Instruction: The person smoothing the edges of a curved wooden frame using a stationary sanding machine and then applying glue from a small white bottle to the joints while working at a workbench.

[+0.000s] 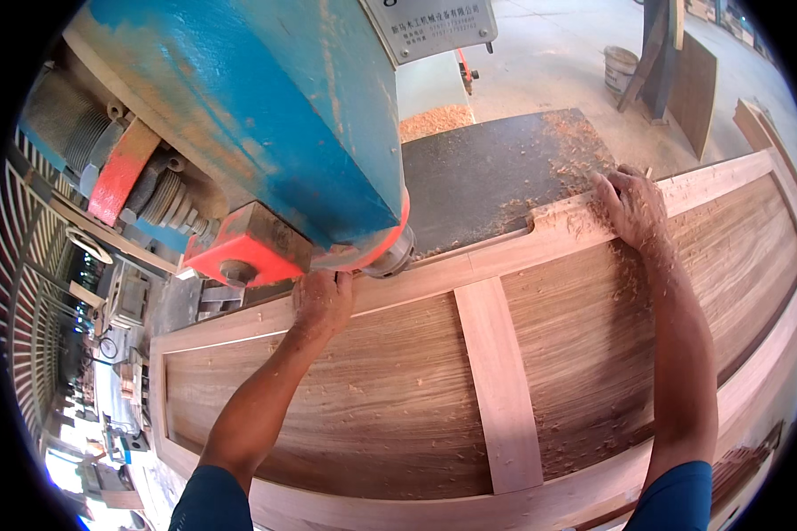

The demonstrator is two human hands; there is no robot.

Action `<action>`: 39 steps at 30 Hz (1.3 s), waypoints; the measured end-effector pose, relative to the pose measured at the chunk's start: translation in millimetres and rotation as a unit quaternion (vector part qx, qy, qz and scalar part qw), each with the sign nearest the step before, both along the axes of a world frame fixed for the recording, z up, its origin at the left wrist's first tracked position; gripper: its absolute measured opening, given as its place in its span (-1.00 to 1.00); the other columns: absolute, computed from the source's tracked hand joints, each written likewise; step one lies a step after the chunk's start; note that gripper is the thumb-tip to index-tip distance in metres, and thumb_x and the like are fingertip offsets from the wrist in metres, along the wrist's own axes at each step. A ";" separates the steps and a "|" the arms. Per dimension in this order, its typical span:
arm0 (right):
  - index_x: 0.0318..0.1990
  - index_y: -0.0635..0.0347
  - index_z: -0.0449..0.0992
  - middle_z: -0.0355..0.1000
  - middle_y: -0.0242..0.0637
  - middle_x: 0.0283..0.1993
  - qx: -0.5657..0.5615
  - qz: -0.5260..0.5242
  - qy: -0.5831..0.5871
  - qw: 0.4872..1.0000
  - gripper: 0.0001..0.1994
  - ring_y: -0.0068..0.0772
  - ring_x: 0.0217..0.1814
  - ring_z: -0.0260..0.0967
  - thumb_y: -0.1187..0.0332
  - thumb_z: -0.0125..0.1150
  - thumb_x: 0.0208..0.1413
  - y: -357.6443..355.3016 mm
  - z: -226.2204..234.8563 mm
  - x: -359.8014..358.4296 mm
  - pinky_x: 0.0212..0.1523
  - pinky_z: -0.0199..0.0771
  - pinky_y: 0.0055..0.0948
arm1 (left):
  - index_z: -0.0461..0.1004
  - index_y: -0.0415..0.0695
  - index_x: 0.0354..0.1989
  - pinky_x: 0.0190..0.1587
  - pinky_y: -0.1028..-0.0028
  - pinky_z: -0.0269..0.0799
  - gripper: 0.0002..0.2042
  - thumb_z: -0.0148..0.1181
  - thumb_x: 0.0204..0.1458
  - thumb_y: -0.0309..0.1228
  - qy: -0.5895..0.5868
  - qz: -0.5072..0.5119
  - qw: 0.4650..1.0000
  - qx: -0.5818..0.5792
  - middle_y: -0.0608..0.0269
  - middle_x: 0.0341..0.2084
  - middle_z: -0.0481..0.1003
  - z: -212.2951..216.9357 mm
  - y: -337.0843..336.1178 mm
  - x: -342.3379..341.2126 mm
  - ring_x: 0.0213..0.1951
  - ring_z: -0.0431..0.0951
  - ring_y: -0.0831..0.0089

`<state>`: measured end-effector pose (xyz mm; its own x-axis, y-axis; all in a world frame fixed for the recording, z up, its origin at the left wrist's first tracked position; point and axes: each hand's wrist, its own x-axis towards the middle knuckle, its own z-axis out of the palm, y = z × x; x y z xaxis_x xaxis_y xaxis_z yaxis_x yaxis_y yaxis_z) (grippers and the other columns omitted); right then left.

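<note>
A long framed wooden panel (494, 372), like a cabinet door, lies flat in front of me, with pale rails around darker inset boards. My left hand (323, 303) is closed over its far rail, just left of the metal spindle (390, 255) of a blue woodworking machine (328, 115). Part of the left fingers is hidden beyond the rail. Farther right, my right hand (633, 208) grips the same rail with bent fingers, dusted with shavings. Between the hands, a shallow recess with a curved end is cut in the rail's far edge. The spindle's lower tip is partly hidden.
The dark machine table (478, 177) extends beyond the panel, strewn with wood shavings (580, 146). A red block (248, 248) with a bolt juts out close to my left hand. A bucket (620, 69) and leaning boards (692, 93) stand on the floor at the far right.
</note>
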<state>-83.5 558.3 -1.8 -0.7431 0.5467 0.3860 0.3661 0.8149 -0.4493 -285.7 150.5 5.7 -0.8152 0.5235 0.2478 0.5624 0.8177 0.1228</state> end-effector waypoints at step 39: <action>-0.32 0.26 0.62 0.47 -0.05 -0.31 0.018 -0.033 0.006 0.999 -0.62 0.07 -0.15 0.44 0.10 0.07 0.26 -7.9 5.2 2.6 -0.10 0.42 -0.13 | 0.48 -0.20 -0.08 -0.08 -0.01 0.40 -0.74 0.06 0.08 -0.38 0.125 -0.135 0.955 -0.233 -0.14 -0.12 0.49 -30.6 -5.7 -38.3 -0.10 0.48 -0.16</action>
